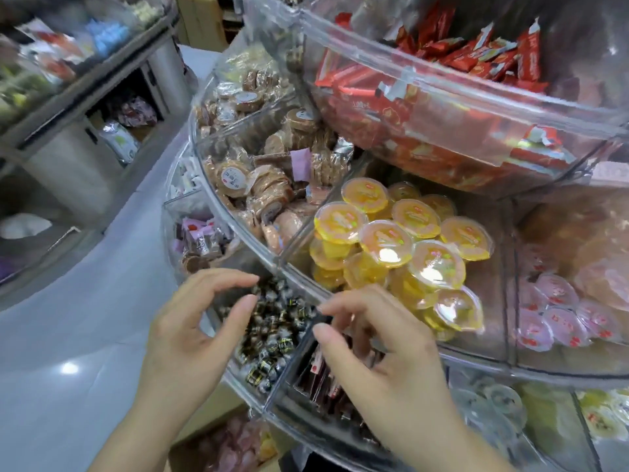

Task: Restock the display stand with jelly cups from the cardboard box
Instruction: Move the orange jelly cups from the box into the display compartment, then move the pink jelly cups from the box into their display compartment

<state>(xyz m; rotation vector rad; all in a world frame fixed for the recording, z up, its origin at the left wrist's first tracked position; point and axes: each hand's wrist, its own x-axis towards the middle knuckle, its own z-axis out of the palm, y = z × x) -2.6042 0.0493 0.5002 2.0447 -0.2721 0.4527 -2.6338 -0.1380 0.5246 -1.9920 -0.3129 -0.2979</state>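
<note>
Holding nothing, both of your hands hang in front of the clear display stand (238, 229) with the fingers loosely bent and apart. Your left hand (190, 335) is over the lower tier, its thumb and fingers spread above a compartment of small dark wrapped candies (272, 335). Your right hand (381, 349) is just beside it, fingers relaxed and not closed on anything, with the fingertips near the curved front rim of the middle tier; below it lie dark red flat packets (323, 379).

The yellow jelly cups (401, 247) are piled in the middle tier compartment just above and behind your right hand, many of them, some upright with the foil lid up and some tilted on their side. To the right of them, behind a clear divider, pink jelly cups (561, 318) lie in the next compartment. To the left, another compartment holds round brown wrapped cakes (252, 175). The top tier above is full of red wrapped bars (459, 56).

At the bottom edge, between your forearms, an open cardboard box (218, 437) shows with pinkish and some yellow items inside, blurred so you cannot tell exactly what. On the lowest tier at right, more clear and yellow cups (503, 403) are visible. A grey shelf unit (85, 131) stands across the pale floor (85, 352) at left.
</note>
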